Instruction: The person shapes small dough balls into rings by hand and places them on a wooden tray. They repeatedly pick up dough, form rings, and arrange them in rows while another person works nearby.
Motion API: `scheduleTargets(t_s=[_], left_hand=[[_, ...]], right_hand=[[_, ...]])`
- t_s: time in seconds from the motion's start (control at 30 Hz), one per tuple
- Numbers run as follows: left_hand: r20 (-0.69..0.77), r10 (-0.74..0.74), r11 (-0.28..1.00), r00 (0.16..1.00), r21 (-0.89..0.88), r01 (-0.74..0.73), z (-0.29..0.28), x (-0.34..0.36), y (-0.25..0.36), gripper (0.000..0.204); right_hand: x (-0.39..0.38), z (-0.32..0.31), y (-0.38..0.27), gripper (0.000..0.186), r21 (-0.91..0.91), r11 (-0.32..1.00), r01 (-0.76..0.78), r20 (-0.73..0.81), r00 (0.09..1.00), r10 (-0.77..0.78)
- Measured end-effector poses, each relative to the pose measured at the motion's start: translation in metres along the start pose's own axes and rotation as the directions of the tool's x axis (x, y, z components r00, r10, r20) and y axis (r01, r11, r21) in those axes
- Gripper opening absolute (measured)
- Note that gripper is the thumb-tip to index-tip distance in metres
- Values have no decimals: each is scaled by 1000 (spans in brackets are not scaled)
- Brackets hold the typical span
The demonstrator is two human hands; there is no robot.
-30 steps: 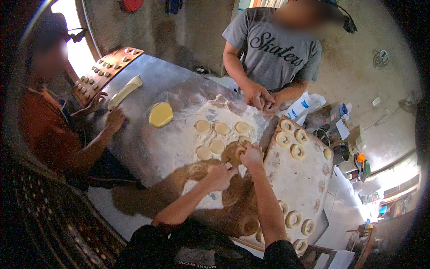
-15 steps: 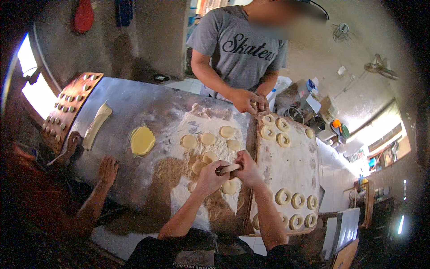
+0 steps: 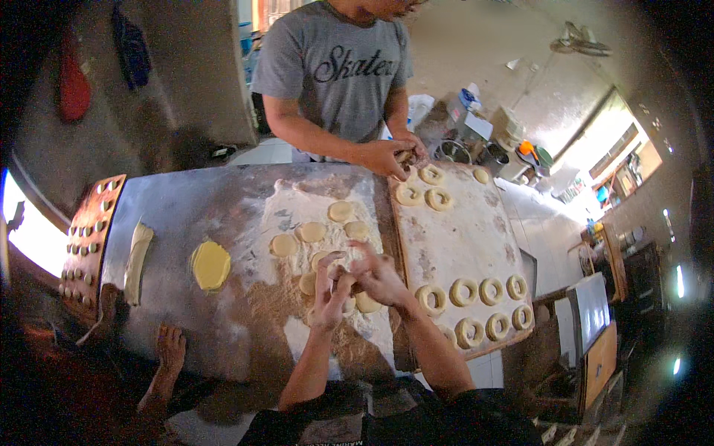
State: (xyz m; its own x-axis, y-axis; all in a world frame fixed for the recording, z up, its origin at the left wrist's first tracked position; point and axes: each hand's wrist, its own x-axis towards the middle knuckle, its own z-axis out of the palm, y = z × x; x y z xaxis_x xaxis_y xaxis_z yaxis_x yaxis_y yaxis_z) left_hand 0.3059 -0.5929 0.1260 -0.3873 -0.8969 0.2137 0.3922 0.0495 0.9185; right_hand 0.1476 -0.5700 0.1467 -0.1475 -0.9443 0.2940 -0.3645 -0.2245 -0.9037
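My left hand (image 3: 332,296) and my right hand (image 3: 381,280) are closed together around a pale piece of dough (image 3: 343,260) above the floured part of the table. Fingers cover most of that piece, so its shape is unclear. Flat round dough pieces (image 3: 283,245) lie in the flour (image 3: 279,212) beneath and beyond my hands. To the right, a floured board (image 3: 465,238) carries several dough rings (image 3: 464,292) in its near rows and a few more at its far end.
Across the table, a person in a grey shirt (image 3: 349,67) works dough with both hands. A yellow slab (image 3: 210,265) and a long dough strip (image 3: 137,262) lie left on the metal table (image 3: 171,201). Another person's hand (image 3: 171,346) rests nearby. Small dough pieces dot a board (image 3: 103,215) at far left.
My hands have come closer together around the dough, which shows less between the fingers. The view has shifted, so the table appears farther left. The person opposite still handles dough.
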Motion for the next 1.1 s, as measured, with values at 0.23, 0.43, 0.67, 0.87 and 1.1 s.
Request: scheduleTargets(t_s=[0.23,0.43,0.67,0.87,1.1], left_hand=[[-180,-23,919,983,384,91,28,4,-19,16],[-52,103,850,993,523,-61,62,10,-2,13],[124,81,738,989,659,-143,121,35,0,14],[173,24,728,985,672,-136,179,43,-19,15],[134,-69,638,989,768,-59,229,49,-12,20]], right_hand=[[-12,-11,-27,58,280,927,-250,341,928,147],[-21,-39,-21,53,325,901,-289,59,957,285],[-22,-102,-13,85,47,993,-104,87,991,100],[-30,-162,-18,81,350,934,-78,-93,989,118],[-32,-212,0,63,387,921,-34,-44,998,55]])
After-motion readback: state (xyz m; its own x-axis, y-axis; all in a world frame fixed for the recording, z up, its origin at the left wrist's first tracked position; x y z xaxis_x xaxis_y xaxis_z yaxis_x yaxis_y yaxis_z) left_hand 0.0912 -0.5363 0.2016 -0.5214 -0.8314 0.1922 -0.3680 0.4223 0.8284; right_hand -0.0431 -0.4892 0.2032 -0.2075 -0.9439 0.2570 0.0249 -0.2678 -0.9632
